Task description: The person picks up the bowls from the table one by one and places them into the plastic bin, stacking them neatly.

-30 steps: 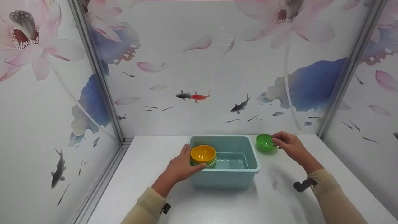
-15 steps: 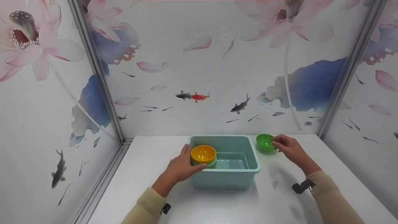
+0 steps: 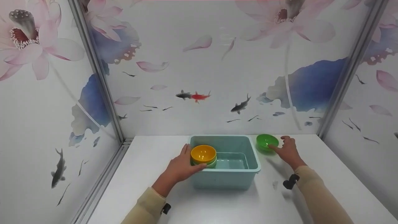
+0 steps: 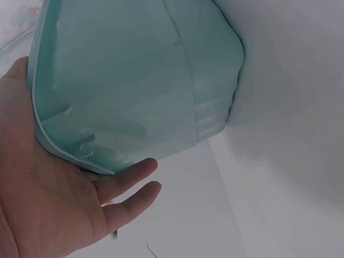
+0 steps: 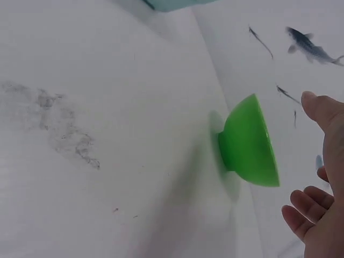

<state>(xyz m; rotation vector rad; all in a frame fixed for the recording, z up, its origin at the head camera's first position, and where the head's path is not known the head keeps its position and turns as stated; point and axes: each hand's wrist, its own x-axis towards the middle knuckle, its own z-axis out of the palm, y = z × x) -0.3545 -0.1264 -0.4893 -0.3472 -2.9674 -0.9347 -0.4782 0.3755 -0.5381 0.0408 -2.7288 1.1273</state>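
My left hand (image 3: 182,166) holds the rim at the near-left corner of a light teal plastic bin (image 3: 224,179), the thumb lying over the front edge. In the left wrist view two fingers (image 4: 134,207) reach along the bin's outside. Inside the bin, at its left, a yellow-orange bowl (image 3: 203,154) sits on top of light green bowls (image 3: 211,164). A bright green bowl (image 3: 264,141) stands upright on the table, right of the bin. My right hand (image 3: 289,151) is at that bowl's right side, its thumb and fingers spread apart; in the right wrist view a gap shows between hand and bowl (image 5: 249,142).
The bin stands on a white table (image 3: 217,207), close to the printed back wall (image 3: 186,121). Side walls with metal corner posts enclose the table left and right. Dark smudges (image 5: 64,118) mark the tabletop in the right wrist view.
My right hand has turned and its fingers have spread from a closer pose at the green bowl's rim, with the forearm shifting left. The left hand, bin and bowls stay put.
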